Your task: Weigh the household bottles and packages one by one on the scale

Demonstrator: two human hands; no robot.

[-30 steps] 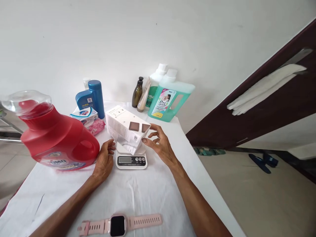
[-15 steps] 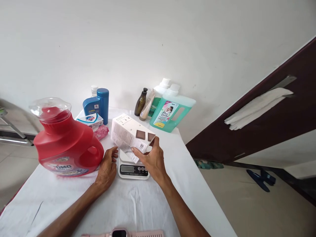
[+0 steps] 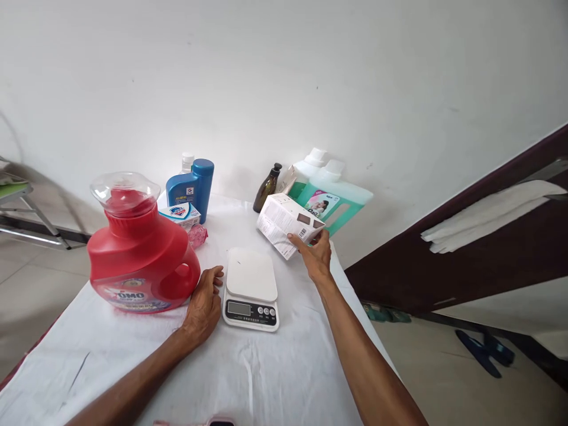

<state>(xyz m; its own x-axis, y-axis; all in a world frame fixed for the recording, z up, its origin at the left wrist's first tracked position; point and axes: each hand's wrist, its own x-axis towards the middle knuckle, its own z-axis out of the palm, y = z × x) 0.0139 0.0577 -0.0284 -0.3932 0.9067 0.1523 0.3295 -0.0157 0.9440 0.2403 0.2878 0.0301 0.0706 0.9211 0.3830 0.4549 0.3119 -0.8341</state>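
My right hand [image 3: 317,258] grips a white carton [image 3: 286,223] by its near corner and holds it tilted in the air, to the right of and beyond a small white kitchen scale [image 3: 251,288]. The scale's platform is bare. My left hand [image 3: 205,302] rests flat on the white cloth beside the scale's left edge, fingers loosely spread, holding nothing. A big red detergent jug [image 3: 138,251] stands just left of that hand.
At the back stand a blue bottle [image 3: 192,183], a soap box [image 3: 180,213], a pink packet [image 3: 197,236], a dark pump bottle [image 3: 267,188] and a green jug [image 3: 339,200]. A pink watch [image 3: 208,422] peeks in at the near edge. The table's right edge drops to the floor.
My right hand took hold of the white carton on the scale and lifted it off to the right and back. The left hand stayed beside the scale.
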